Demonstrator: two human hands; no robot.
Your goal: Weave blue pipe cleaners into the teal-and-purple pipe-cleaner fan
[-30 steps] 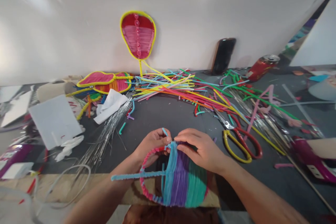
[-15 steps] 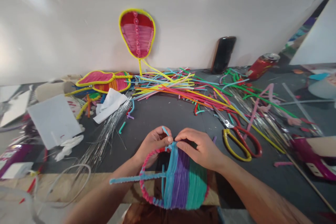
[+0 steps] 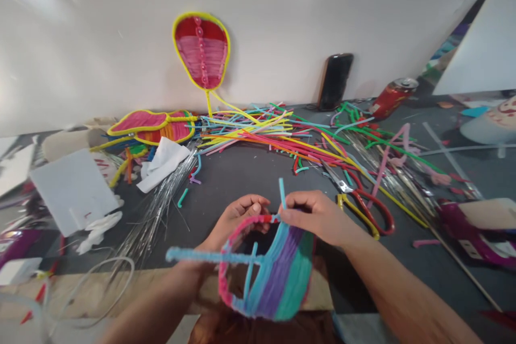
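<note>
Light-blue fuzzy pipe-cleaner strand (image 3: 282,192) changes sides: right hand (image 3: 312,217) pinches it; left hand (image 3: 239,219) half open, pinching nothing; pink-rimmed oval striped frame (image 3: 271,278) tilts, winding seemingly unfinished.

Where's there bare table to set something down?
Bare dark tabletop shows between the coloured stems, the silver strands, the scissors and the left hand and right hand. It's crowded along the wall with stems, phone and can.
</note>
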